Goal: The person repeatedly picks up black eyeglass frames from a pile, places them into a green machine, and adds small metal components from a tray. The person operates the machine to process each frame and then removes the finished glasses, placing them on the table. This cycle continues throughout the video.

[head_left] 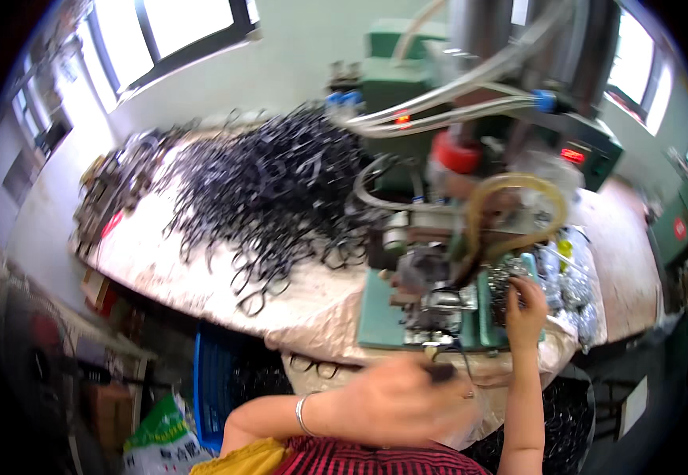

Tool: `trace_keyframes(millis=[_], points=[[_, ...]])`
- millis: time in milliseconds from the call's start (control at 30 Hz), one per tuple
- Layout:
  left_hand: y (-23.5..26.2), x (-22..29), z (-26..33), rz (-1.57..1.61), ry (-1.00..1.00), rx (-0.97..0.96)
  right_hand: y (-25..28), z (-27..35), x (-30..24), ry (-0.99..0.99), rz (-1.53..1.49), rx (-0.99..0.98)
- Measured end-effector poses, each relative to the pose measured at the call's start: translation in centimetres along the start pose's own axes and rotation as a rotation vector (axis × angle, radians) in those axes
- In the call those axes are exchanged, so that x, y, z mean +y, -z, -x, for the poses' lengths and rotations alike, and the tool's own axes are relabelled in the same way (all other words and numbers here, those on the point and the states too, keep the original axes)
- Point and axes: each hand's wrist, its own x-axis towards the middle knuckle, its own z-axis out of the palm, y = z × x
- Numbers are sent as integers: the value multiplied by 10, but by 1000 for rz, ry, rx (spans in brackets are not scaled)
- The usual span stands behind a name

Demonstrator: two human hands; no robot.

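Head view, and from where I stand the person's left hand (403,400) is a blur in front of the machine (435,309), a thin bracelet (301,416) at its wrist. Its fingers look curled, and a dark piece (439,372) shows against them near the fingertips; through the smear I can't tell whether it is gripped, or how far the hand is open. The right hand (527,309) is over on the far side of the machine's work area, fingers bent down into a green tray (485,324) of small shiny bits (498,289), thumb and forefinger near each other; whether they pinch a bit, I can't tell. The tray sits just beside the machine's green base (379,321), with clear bags (577,293) lying to its right. Above the base come a yellow hose (553,198) bent in a loop, a red collar (454,154) and pale tubes, and a box behind carries a lit red display (573,155). To the left, a great tangled heap of black loops (280,166) spreads over the table (201,273), and a few more loops (304,364) lie near its front edge. Below, a blue crate (209,388) holds dark stuff, with a green and white sack (162,435) near it.
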Motion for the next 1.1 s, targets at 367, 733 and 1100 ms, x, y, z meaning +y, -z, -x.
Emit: trace_keyframes(millis=[367, 733, 1100], points=[[94, -11, 43, 49, 501, 498, -10, 7, -21, -304, -327, -57], [44, -208, 208, -813, 928, 209, 9, 20, -17, -188, -63, 31], [21, -204, 113, -1060, 682, 254, 6, -22, -106, -72, -524, -48]])
